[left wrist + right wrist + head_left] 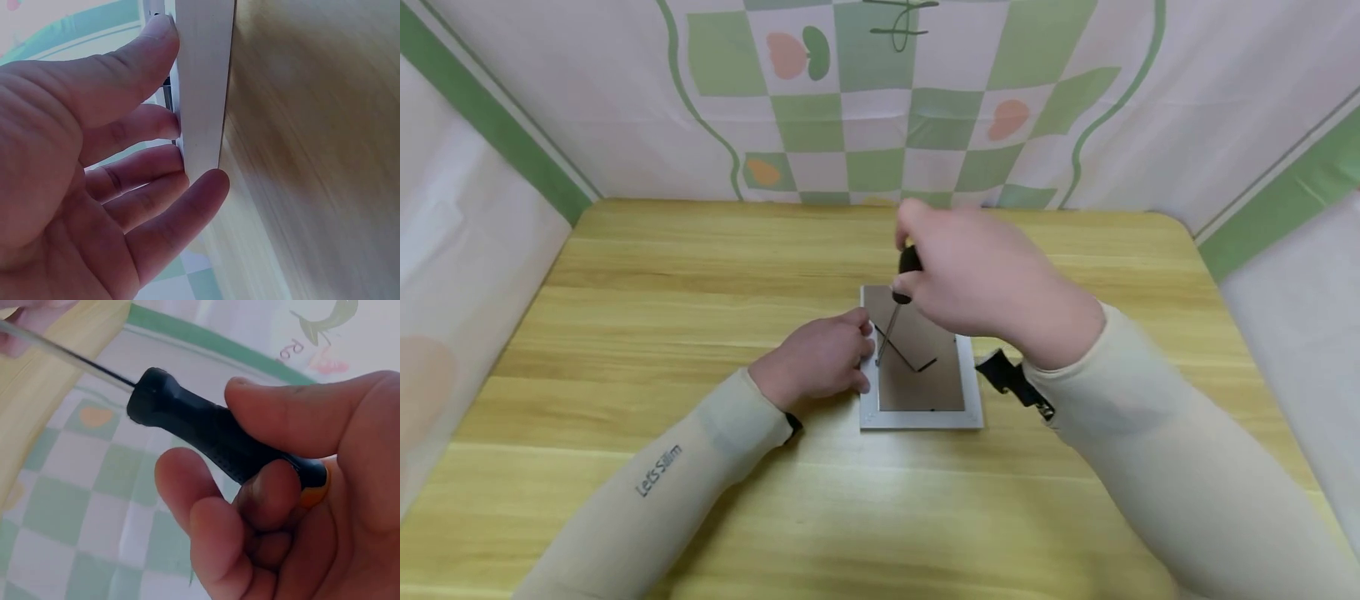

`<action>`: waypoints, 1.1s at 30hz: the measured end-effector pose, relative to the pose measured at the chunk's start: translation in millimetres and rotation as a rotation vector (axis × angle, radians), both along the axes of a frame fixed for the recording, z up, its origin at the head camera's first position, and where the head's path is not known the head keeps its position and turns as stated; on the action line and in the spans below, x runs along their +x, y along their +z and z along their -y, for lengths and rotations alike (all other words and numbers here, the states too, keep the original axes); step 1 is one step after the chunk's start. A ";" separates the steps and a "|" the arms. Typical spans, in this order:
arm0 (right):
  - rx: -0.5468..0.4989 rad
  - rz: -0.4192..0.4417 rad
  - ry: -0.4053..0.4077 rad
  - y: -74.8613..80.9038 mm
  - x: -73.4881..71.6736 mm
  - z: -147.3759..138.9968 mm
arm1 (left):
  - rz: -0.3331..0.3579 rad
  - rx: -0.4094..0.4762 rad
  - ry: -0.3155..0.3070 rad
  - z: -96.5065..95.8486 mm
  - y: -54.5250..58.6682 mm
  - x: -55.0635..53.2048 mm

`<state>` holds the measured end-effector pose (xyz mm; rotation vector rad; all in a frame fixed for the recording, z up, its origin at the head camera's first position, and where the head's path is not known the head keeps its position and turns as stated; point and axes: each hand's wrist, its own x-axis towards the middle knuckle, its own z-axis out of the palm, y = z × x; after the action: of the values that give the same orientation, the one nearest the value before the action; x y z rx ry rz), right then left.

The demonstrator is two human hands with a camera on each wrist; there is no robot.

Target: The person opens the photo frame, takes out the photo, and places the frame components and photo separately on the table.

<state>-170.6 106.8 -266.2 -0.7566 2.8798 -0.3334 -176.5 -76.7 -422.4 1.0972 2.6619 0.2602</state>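
Green-and-white checked cloth [880, 125] hangs behind the wood-grain table [865, 508], and on the tabletop we find a picture frame [921, 420] lying back side up, its brown backing board [921, 393] exposed. From the head view we see the right hand [981, 271] holding a screwdriver [187, 419] aslant over the frame, the tip down at the left border. Only the right wrist view shows us the orange end of the black handle, with thumb and curled fingers gripping it. The left wrist view alone reveals the left hand's [820, 354] spread, loosely extended fingers touching the frame's pale side.
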 end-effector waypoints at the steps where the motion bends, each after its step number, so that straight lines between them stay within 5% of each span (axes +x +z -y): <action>1: -0.018 0.007 -0.016 -1.8 0.1 -6.5 | -0.002 -0.003 0.000 -0.3 0.0 0.2; 7: -0.103 0.035 -0.100 -20.1 2.7 -57.8 | -0.010 -0.005 -0.003 -1.2 -1.2 2.4; 14: -0.182 0.147 -0.187 -60.6 6.9 -123.0 | -0.003 -0.001 0.007 -0.4 0.4 4.8; 22: -0.219 0.202 -0.219 -98.8 10.2 -158.3 | -0.009 -0.018 -0.003 -1.1 -1.2 3.9; 33: -0.299 0.185 -0.214 -98.8 15.0 -156.2 | 0.003 -0.022 0.002 -0.2 0.1 3.8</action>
<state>-155.6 263.0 -365.0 -0.4262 2.7682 -0.8278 -172.7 -76.4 -422.3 1.0869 2.6568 0.2325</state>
